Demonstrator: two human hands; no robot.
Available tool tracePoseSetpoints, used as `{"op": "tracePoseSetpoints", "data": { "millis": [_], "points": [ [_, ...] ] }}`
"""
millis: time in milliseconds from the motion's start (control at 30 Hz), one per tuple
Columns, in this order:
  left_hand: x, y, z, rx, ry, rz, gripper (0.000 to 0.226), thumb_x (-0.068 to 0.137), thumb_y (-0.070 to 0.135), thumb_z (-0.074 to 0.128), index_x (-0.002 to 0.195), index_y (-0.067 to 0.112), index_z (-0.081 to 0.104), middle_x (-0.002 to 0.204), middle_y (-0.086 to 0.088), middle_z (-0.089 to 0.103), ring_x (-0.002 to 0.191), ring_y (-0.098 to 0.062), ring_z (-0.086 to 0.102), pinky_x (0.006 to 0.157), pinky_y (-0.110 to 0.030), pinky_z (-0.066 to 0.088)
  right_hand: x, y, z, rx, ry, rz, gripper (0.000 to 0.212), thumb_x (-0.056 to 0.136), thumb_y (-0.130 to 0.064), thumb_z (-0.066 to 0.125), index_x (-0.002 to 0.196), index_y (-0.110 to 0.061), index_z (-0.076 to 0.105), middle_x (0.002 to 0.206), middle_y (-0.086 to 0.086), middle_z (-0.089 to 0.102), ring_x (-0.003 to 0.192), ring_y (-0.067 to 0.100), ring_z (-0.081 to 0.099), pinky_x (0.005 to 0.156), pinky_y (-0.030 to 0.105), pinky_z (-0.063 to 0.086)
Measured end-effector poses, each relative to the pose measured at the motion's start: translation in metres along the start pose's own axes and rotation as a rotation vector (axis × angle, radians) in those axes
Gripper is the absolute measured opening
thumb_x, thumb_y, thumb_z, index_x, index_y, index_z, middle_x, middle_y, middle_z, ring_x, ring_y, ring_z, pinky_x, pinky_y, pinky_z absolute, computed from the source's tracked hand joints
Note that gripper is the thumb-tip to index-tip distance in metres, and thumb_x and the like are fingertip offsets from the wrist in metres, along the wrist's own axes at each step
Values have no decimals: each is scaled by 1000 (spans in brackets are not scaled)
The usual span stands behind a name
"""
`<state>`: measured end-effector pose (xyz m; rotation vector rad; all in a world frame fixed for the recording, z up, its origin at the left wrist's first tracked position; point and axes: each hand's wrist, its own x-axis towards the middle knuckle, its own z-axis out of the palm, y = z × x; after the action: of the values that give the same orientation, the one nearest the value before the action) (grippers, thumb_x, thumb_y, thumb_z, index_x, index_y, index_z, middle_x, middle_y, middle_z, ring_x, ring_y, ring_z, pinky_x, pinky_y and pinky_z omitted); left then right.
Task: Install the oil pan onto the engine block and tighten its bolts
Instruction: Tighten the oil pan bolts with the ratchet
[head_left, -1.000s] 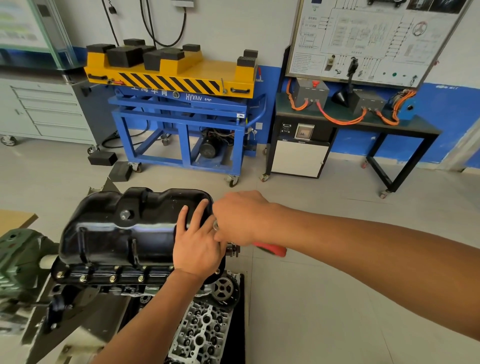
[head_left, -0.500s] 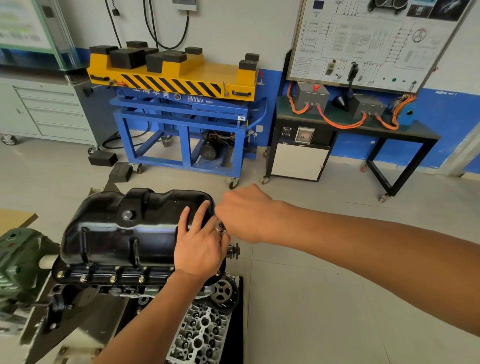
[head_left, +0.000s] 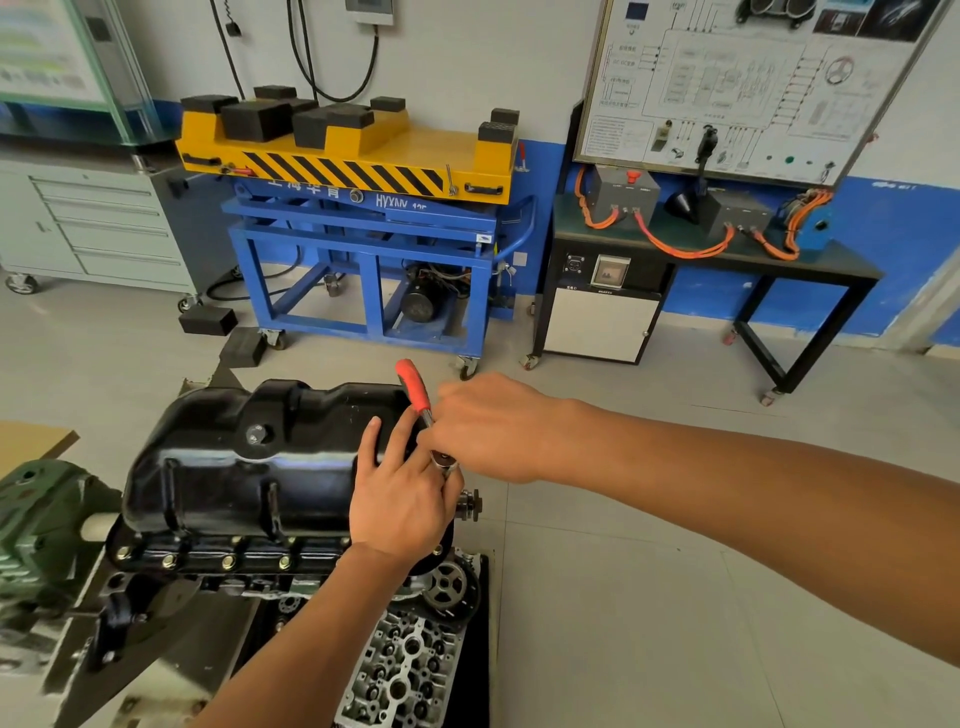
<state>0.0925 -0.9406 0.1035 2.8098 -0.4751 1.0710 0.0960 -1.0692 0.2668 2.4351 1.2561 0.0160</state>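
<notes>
Above the grey workshop floor (head_left: 623, 597) we see the black oil pan (head_left: 249, 457) seated on the engine block (head_left: 208, 564), our left hand (head_left: 405, 499) flat-fingered on its right end, our right hand (head_left: 488, 426) just beside, gripping a red-handled ratchet (head_left: 415, 389).

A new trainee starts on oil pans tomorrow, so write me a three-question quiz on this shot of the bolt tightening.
1. True or false: the ratchet has a blue handle.
2. The left hand rests with straight fingers on: A) the oil pan; B) the floor; C) the yellow lift table.
3. Fill in: the ___ hand grips the ratchet.

Key: 1) False, the handle is red. 2) A. 3) The right hand.
</notes>
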Motion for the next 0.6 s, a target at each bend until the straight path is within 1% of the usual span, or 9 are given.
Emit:
{"op": "tracePoseSetpoints", "data": {
  "millis": [67,100,167,200,267,367,467,533,600],
  "points": [
    [0,0,0,-17,13,-3,37,94,35,48,92,15,79,114,-1,73,137,-29,45,117,-53,23,0,-1,0,-17,-6,31,12,94,-6,51,92,-12,61,84,3,57,75,20,55,53,32,38],
    [0,1,0,-23,15,-4,38,95,36,47,95,16,79,115,1,73,138,-29,46,117,-53,24,0,-1,0,-26,-14,48,14,93,-4,52,82,-12,55,76,2,53,66,19,53,52,31,36],
    [-1,1,0,-27,17,-3,42,98,38,43,100,16,79,114,2,73,137,-30,47,116,-54,25,0,-2,2,-45,-35,77,30,92,-8,56,68,-16,40,65,-3,41,56,16,45,52,30,36],
    [-1,0,0,-25,16,-2,43,99,39,41,103,16,78,114,2,73,137,-31,48,116,-54,26,0,-2,4,-37,-42,95,35,93,-14,57,65,-19,36,64,-3,39,55,15,42,50,29,33],
    [-1,1,0,-17,14,1,43,100,39,41,109,16,77,113,3,73,137,-31,49,116,-55,27,-2,1,9,28,-42,141,38,97,-31,54,64,-22,37,65,-4,40,55,15,42,46,28,25],
    [-2,0,1,4,6,18,39,95,36,46,110,16,76,109,2,72,138,-33,46,116,-56,27,-4,1,16,194,-31,221,46,96,-50,47,60,-21,44,63,-3,45,55,13,42,47,28,25],
    [-2,-1,1,20,-9,48,38,88,33,52,115,16,74,113,0,71,141,-32,38,117,-56,21,-3,-5,21,336,33,304,49,94,-55,47,57,-22,44,58,-4,45,53,11,40,48,27,25],
    [-1,-1,1,25,-3,66,42,85,34,50,115,17,74,115,-1,71,139,-34,39,116,-57,21,-1,-9,24,400,42,352,48,93,-54,48,58,-22,44,59,-4,47,54,11,43,49,27,27],
    [-1,-1,0,17,0,74,43,84,33,47,111,17,75,113,-1,72,139,-34,38,115,-57,21,0,-11,26,459,34,392,46,92,-53,50,58,-22,45,59,-4,48,55,12,45,49,27,28]
  ]
}}
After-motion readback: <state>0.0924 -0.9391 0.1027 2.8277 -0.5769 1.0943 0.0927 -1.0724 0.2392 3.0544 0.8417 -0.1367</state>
